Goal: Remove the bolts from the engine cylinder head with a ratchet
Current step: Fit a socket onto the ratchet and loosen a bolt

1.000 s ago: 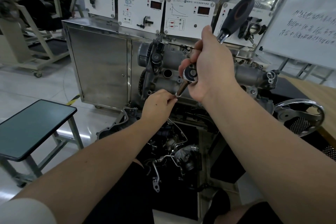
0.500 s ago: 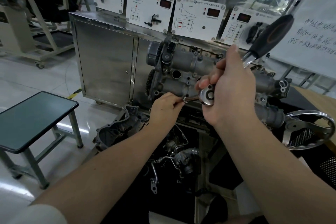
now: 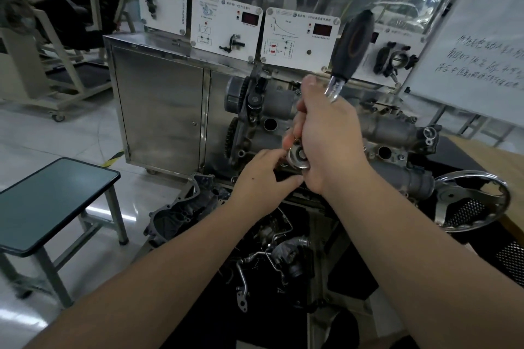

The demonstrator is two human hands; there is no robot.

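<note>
The grey engine cylinder head is mounted on a stand in front of me. My right hand grips the ratchet around its chrome shaft, with the black handle standing up and to the right. The round ratchet head sits low against the cylinder head's front edge. My left hand is curled beside the ratchet head, its fingertips at the socket extension, which is hidden between the hands. The bolt itself is hidden.
A chrome handwheel sticks out at the right. Loose engine parts and pipes lie below the stand. A steel cabinet with instrument panels is behind. A dark-topped stool stands left, a whiteboard right.
The ratchet handle has swung from pointing far right to nearly upright. The ratchet head has come in closer to the cylinder head, and both hands are now close together.
</note>
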